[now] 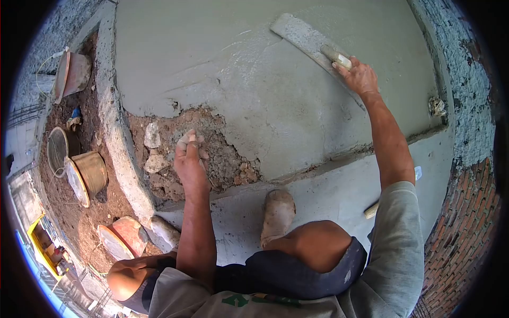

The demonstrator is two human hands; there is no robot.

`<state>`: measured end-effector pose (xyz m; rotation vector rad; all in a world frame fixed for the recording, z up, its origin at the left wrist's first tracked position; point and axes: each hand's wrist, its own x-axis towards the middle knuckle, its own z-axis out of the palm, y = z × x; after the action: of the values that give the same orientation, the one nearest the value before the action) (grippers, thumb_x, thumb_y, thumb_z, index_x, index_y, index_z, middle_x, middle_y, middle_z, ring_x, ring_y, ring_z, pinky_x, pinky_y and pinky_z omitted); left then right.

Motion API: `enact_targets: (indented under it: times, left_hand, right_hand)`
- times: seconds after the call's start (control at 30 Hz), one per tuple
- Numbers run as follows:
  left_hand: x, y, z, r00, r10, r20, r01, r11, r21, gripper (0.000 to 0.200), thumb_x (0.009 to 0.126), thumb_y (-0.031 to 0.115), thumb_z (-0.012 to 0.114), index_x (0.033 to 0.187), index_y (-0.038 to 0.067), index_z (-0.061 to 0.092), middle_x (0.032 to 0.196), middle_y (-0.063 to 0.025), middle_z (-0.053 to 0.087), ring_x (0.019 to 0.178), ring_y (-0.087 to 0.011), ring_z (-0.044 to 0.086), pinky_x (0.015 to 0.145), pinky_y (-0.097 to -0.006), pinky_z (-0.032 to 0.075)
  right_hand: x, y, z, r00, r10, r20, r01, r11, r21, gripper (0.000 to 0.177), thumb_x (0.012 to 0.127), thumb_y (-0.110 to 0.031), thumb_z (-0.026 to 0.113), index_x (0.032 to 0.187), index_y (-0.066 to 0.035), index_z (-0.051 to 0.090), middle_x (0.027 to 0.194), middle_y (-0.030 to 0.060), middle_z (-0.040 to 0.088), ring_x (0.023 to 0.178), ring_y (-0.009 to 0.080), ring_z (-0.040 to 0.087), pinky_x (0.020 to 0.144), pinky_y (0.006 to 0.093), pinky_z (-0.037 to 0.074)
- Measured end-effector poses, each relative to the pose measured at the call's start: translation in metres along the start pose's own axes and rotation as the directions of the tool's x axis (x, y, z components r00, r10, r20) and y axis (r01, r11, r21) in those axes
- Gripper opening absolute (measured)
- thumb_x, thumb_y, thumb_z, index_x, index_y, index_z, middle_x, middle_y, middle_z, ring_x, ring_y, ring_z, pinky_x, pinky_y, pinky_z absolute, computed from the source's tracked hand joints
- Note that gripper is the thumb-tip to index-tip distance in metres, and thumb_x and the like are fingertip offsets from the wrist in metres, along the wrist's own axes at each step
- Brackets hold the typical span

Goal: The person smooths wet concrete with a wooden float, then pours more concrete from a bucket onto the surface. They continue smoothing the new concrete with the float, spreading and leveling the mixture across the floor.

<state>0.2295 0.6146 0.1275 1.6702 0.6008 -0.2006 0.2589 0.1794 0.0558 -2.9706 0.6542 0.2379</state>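
Observation:
My right hand (361,77) is closed round the pale handle of a long, cement-smeared finishing trowel (303,35). The blade lies slantwise on a smooth grey layer of wet cement (175,47), its tip toward the upper left. Above a rough patch of crumbly mortar and soil (228,161), my left hand (190,153) has its fingers curled together. Whatever may be between those fingertips is hidden. Pale stones (152,135) lie just left of that hand. Ridges and a small hole mark the cement near the rough patch.
A concrete curb (119,143) borders the left side, with several buckets (87,177) on the soil beyond. A low ledge (328,185) runs along the near edge, under my boot (278,212). A brick wall (464,212) rises at right. A wooden-handled tool (371,211) lies beside my knee.

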Motion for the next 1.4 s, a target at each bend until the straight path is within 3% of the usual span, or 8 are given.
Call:
enact_targets:
  times: [0.2,0.3,0.47,0.83,1.0,1.13,1.2,1.4]
  left_hand:
    - [0.01,-0.018,0.009,0.998,-0.051,0.028,0.05,0.999,0.014,0.027,0.098,0.02,0.053,0.12,0.006,0.06,0.093,-0.0014,0.064,0.058,-0.0043,0.047,0.046,-0.0196,0.033]
    - [0.009,-0.014,0.015,0.998,-0.049,0.035,0.049,0.999,-0.014,0.028,0.098,0.02,0.053,0.12,0.005,0.06,0.094,-0.002,0.064,0.058,-0.0045,0.047,0.047,-0.0195,0.034]
    - [0.02,-0.003,0.019,0.998,0.022,0.065,-0.023,1.0,0.005,0.028,0.098,0.02,0.053,0.12,0.004,0.059,0.093,-0.0026,0.065,0.057,-0.0044,0.047,0.046,-0.0198,0.034]
    - [0.012,0.021,0.04,0.992,0.063,0.111,-0.067,0.997,0.027,0.028,0.099,0.021,0.053,0.12,0.004,0.059,0.093,-0.0025,0.064,0.058,-0.0051,0.048,0.047,-0.0205,0.034]
    - [0.011,0.006,0.02,0.994,0.045,0.099,-0.045,0.999,0.002,0.029,0.098,0.022,0.055,0.121,0.005,0.059,0.096,-0.0022,0.064,0.058,-0.0053,0.048,0.047,-0.0203,0.035]
    - [0.015,-0.019,-0.002,0.998,0.0,0.064,0.004,0.999,-0.054,0.025,0.098,0.018,0.054,0.118,0.005,0.06,0.092,-0.0025,0.064,0.056,-0.0051,0.047,0.047,-0.0205,0.034]
    - [0.015,-0.018,-0.008,0.999,-0.023,0.038,0.025,0.998,-0.055,0.025,0.098,0.017,0.054,0.118,0.004,0.06,0.092,-0.0023,0.064,0.056,-0.0045,0.047,0.045,-0.0201,0.034]
    - [0.024,-0.006,-0.012,0.999,0.001,0.038,0.001,0.998,-0.068,0.028,0.098,0.022,0.055,0.12,0.006,0.06,0.093,-0.0024,0.064,0.056,-0.0042,0.047,0.045,-0.0204,0.034]
  right_hand:
    - [-0.067,-0.01,-0.008,0.972,-0.23,0.054,0.223,0.969,0.11,0.055,0.086,-0.055,0.062,0.107,-0.005,0.062,0.084,0.0195,0.069,0.08,0.0355,0.069,0.072,0.0443,0.055]
    - [-0.13,-0.03,0.006,0.787,-0.594,0.163,0.575,0.804,0.153,0.046,0.083,-0.046,0.067,0.106,-0.007,0.062,0.082,0.0154,0.068,0.076,0.0319,0.069,0.068,0.0427,0.055]
    - [-0.156,-0.05,0.017,0.579,-0.724,0.374,0.713,0.672,0.198,0.043,0.081,-0.04,0.068,0.108,-0.009,0.058,0.086,0.0132,0.067,0.082,0.0292,0.069,0.069,0.0413,0.056]
    - [-0.029,-0.052,0.002,0.981,-0.168,0.096,0.159,0.982,0.101,0.046,0.088,-0.045,0.063,0.11,-0.005,0.059,0.095,0.0194,0.07,0.093,0.0352,0.068,0.081,0.047,0.054]
    - [-0.008,0.017,-0.006,0.966,0.253,-0.047,-0.247,0.963,0.103,0.056,0.089,-0.056,0.059,0.108,-0.003,0.062,0.1,0.0219,0.069,0.097,0.0375,0.067,0.083,0.046,0.053]
    - [-0.021,0.051,0.008,0.845,0.533,0.033,-0.5,0.767,0.402,0.06,0.085,-0.058,0.061,0.102,0.0,0.065,0.09,0.0212,0.07,0.086,0.0355,0.069,0.077,0.0434,0.053]
    - [-0.029,0.038,0.008,0.794,0.547,0.266,-0.584,0.562,0.586,0.062,0.084,-0.058,0.062,0.099,0.002,0.066,0.086,0.0203,0.07,0.079,0.0344,0.069,0.074,0.0423,0.052]
    - [-0.046,-0.089,0.022,0.908,0.24,0.344,-0.41,0.677,0.611,0.063,0.084,-0.056,0.062,0.102,0.004,0.065,0.086,0.0216,0.069,0.084,0.0359,0.068,0.079,0.0407,0.051]
